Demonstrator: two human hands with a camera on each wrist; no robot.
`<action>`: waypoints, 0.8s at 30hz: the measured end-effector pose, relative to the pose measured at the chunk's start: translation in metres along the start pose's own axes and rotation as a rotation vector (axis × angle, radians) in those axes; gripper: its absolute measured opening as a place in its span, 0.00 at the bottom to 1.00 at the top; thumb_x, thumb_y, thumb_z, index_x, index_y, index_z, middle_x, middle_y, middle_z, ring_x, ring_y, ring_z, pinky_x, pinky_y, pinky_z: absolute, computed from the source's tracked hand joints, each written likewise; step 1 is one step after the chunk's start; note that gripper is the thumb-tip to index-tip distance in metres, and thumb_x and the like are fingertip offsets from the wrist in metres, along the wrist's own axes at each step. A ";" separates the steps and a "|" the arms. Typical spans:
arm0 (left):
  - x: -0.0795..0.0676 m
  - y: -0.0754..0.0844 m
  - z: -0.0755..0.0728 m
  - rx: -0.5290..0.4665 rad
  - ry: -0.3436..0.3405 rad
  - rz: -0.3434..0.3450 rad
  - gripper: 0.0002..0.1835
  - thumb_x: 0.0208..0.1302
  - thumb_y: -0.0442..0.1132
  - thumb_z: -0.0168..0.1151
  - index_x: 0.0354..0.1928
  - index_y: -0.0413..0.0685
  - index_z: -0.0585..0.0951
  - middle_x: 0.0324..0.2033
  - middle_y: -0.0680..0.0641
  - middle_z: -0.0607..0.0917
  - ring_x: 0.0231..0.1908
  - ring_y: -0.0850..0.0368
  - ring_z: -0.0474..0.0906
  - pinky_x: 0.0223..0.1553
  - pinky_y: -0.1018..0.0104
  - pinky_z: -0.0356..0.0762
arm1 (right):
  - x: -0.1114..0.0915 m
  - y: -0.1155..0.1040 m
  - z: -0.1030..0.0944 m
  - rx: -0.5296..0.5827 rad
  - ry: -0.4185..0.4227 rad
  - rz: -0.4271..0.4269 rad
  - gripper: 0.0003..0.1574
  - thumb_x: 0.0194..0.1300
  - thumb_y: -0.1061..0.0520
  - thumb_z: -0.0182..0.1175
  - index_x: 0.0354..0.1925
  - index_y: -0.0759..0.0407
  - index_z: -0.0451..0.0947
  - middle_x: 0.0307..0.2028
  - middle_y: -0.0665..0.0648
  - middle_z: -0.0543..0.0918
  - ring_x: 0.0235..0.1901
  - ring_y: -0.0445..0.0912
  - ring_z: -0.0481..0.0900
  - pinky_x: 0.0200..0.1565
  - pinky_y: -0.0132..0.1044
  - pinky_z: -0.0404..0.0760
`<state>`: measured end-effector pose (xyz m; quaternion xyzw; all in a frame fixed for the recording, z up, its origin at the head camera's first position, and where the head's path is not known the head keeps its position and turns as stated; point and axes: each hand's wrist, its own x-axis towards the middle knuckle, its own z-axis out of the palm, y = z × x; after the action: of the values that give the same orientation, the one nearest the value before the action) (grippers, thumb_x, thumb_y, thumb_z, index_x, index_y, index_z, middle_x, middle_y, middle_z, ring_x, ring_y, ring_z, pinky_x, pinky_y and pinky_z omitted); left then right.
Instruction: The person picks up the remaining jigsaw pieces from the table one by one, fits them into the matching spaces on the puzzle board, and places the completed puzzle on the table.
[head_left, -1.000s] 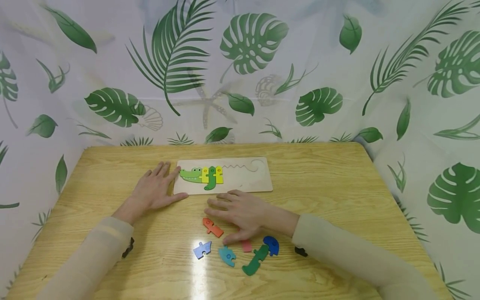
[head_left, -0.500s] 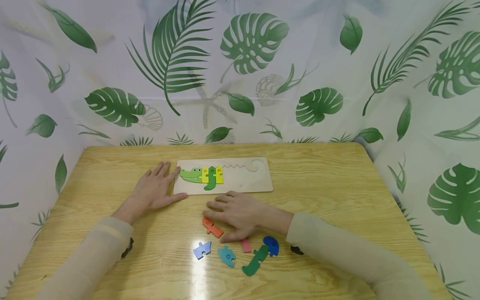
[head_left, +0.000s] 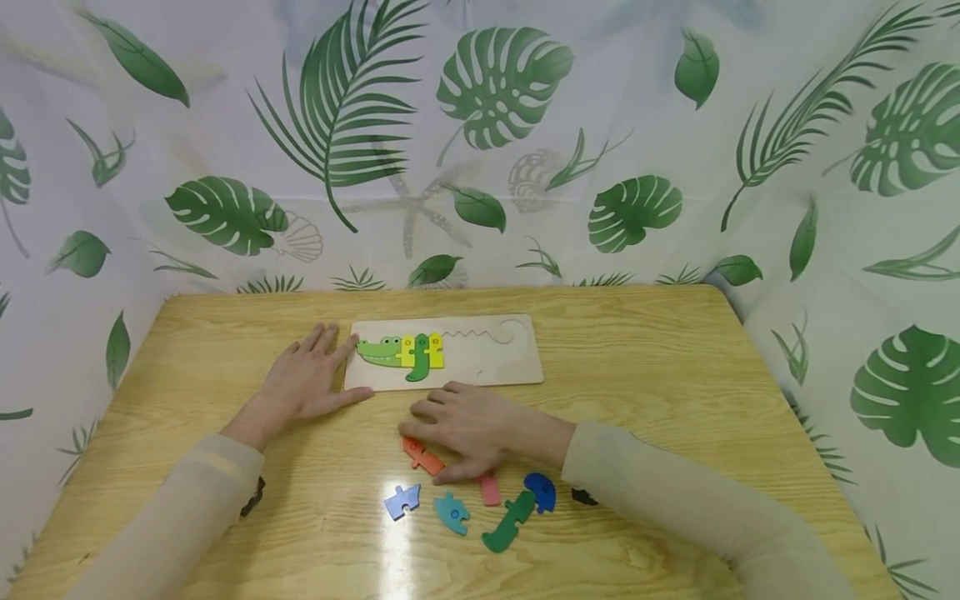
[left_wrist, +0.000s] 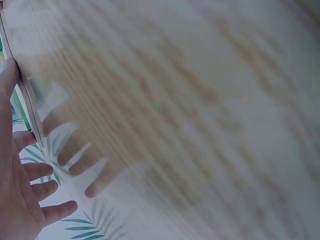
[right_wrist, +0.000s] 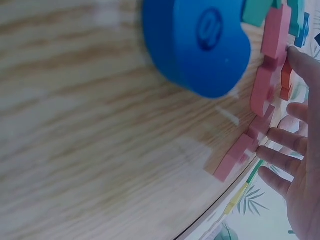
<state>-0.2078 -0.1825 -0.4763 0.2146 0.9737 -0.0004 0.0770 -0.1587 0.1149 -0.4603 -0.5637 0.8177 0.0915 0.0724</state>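
Observation:
My left hand (head_left: 303,379) rests at the left end of the pale wooden puzzle board (head_left: 498,367), index finger and thumb spread against its edges. On the board lie a green crocodile head (head_left: 381,353), two yellow pieces and a green leg piece (head_left: 418,358); an engraved tail outline runs right. Below the board, my right hand (head_left: 472,425) hovers low or rests over the loose pieces, fingers extended. The orange piece (head_left: 422,457) lies between its index finger and thumb; whether they touch it is unclear. A pink piece (head_left: 490,490) is partly under this hand; more pink shows (right_wrist: 262,92) in the right wrist view.
Nearer me on the wooden table (head_left: 637,375) lie a light blue piece (head_left: 402,502), a teal piece (head_left: 452,512), a green leg piece (head_left: 510,522) and a dark blue piece (head_left: 540,492). A leaf-patterned cloth (head_left: 555,208) surrounds the table's back and sides.
My right hand has slid slightly left, its index finger and thumb coming to the orange piece's two ends. My left hand and the board stay put.

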 end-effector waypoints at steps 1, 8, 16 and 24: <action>0.000 0.000 0.000 -0.002 -0.001 -0.001 0.53 0.70 0.77 0.49 0.84 0.47 0.58 0.81 0.28 0.57 0.81 0.28 0.54 0.74 0.30 0.65 | 0.001 0.000 0.000 0.001 -0.002 -0.001 0.51 0.71 0.20 0.51 0.81 0.43 0.61 0.71 0.53 0.76 0.69 0.50 0.76 0.72 0.47 0.76; 0.001 0.000 0.001 -0.006 -0.004 -0.006 0.53 0.70 0.77 0.49 0.84 0.47 0.58 0.81 0.28 0.57 0.81 0.28 0.54 0.74 0.30 0.65 | 0.003 0.000 -0.001 -0.002 -0.017 -0.006 0.50 0.71 0.21 0.51 0.80 0.41 0.62 0.71 0.54 0.75 0.70 0.51 0.75 0.72 0.47 0.75; 0.001 -0.001 0.002 -0.002 0.002 -0.006 0.54 0.70 0.78 0.49 0.84 0.47 0.58 0.81 0.28 0.57 0.81 0.29 0.54 0.73 0.30 0.66 | 0.005 0.000 -0.002 -0.009 -0.017 -0.008 0.48 0.70 0.20 0.52 0.78 0.40 0.66 0.68 0.54 0.76 0.67 0.50 0.76 0.71 0.46 0.76; 0.002 -0.001 0.002 -0.002 0.001 -0.009 0.53 0.70 0.78 0.49 0.84 0.48 0.58 0.81 0.28 0.58 0.81 0.29 0.55 0.73 0.30 0.67 | 0.006 0.001 -0.003 -0.008 -0.035 0.006 0.47 0.70 0.19 0.50 0.74 0.41 0.70 0.68 0.52 0.77 0.66 0.49 0.76 0.71 0.44 0.75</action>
<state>-0.2093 -0.1825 -0.4781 0.2104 0.9746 0.0005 0.0766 -0.1618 0.1088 -0.4583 -0.5597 0.8177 0.1049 0.0842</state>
